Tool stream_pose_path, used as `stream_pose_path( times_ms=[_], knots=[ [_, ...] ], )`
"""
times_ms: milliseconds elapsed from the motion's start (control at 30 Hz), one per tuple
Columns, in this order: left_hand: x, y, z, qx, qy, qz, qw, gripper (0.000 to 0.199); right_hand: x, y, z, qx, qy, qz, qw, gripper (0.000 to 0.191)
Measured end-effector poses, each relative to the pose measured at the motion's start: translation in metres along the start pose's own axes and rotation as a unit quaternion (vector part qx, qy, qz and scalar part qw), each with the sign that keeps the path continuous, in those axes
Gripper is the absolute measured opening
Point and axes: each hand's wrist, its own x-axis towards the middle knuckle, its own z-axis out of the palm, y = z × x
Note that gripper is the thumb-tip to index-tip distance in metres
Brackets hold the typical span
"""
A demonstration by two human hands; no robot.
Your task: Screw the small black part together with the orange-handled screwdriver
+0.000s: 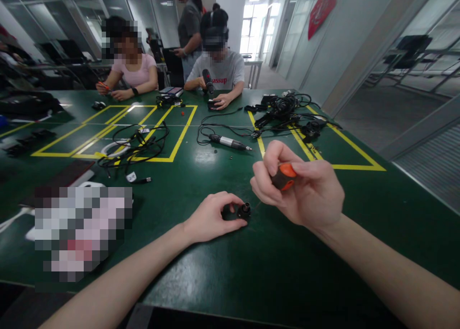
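Observation:
Near the middle of the green table, my left hand pinches a small black cylindrical part between thumb and fingers. The part stands on the tabletop with a narrower round top; its exact kind cannot be made out. Up and to the right, my right hand is closed round the orange and black handle of a screwdriver. Its thin shaft, hard to see, slants down left toward the black part. Whether the tip touches the part cannot be told.
A corded pen-shaped electric screwdriver lies beyond my hands. Black cables sit on the left, a larger cable heap back right. A pixelated bundle lies left. Across the table, one person holds a power drill; another person sits beside.

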Motion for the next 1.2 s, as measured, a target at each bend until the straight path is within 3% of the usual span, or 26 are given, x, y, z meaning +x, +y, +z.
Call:
stream_pose_path(
  times_ms=[167,467,700,933,1100,1200],
  knots=[
    [-0.0002,0.0001,0.0001,0.0,-0.001,-0.012,1.0,0.03,0.0009,0.0017,0.0009,0.001,-0.001,0.003,1.0,0.038],
    [-0.0005,0.0022,-0.0006,-0.004,-0.005,-0.015,1.0,0.031,-0.0014,-0.0002,0.0026,0.002,0.002,0.006,1.0,0.018],
    [-0.0003,0.0014,0.0,-0.005,-0.004,-0.008,1.0,0.028,0.0024,-0.0007,0.0014,-0.011,0.006,-0.013,1.0,0.038],
    [-0.0003,0.001,0.0007,-0.004,-0.002,-0.009,1.0,0.029,-0.0018,-0.0028,0.0016,0.012,-0.002,0.012,1.0,0.023],
    [-0.0003,0.0023,-0.0004,-0.001,-0.006,-0.011,1.0,0.029,0.0008,-0.0013,-0.0009,-0.006,0.01,0.007,1.0,0.021],
    [-0.0004,0.0024,-0.0008,-0.001,-0.01,-0.012,1.0,0.03,0.0022,-0.0003,0.0001,-0.022,0.007,0.0,1.0,0.03]
  ],
)
